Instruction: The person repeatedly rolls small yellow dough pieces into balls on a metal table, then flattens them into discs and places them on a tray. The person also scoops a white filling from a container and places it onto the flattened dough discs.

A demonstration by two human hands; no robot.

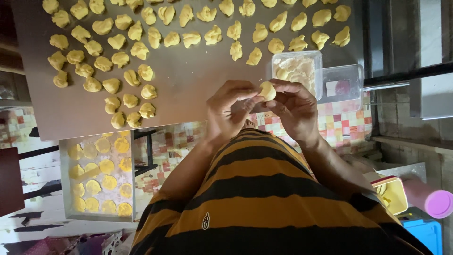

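Observation:
Both my hands meet at the front edge of a brown board (188, 85). My left hand (231, 111) and my right hand (295, 108) pinch one small yellow dough piece (267, 89) between their fingertips. Several shaped yellow dough pieces (118, 59) lie in rows across the board, more along its far edge (257, 33). A clear plastic tub of pale filling (297, 71) stands just beyond my right hand, touching the board's right end.
A clear lid (342, 85) lies right of the tub. Below left, a tray (66, 179) holds several flat yellow dough discs (101, 179). A yellow container (394, 193), a pink cylinder (436, 203) and a blue box (424, 231) sit at lower right. Patterned floor tiles (339, 120) show underneath.

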